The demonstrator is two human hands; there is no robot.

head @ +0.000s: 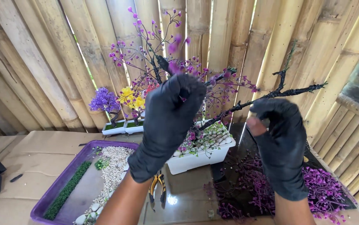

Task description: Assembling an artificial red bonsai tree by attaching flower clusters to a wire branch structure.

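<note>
left hand [169, 121] raised before the wire tree [213, 89], right hand [281, 143] beside.

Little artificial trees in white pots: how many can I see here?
3: the large purple-blossomed wire tree between the gloved hands, the small purple tree and small yellow tree by the bamboo wall. Others may be hidden.

This was a small craft workshop set up in a bamboo shelter. A wall of thick upright bamboo poles [229, 46] closed the far side, with daylight showing through the gaps between them. Flattened brown cardboard sheets [33, 154] covered the work surface. A purple plastic tray [52, 189] at near left held white pebbles and a strip of green artificial grass. Yellow-handled pliers [158, 189] lay near the middle. Finished miniature artificial trees in white rectangular pots [119, 108] stood far left, and loose purple bead sprigs [325, 193] lay heaped at near right.
</note>
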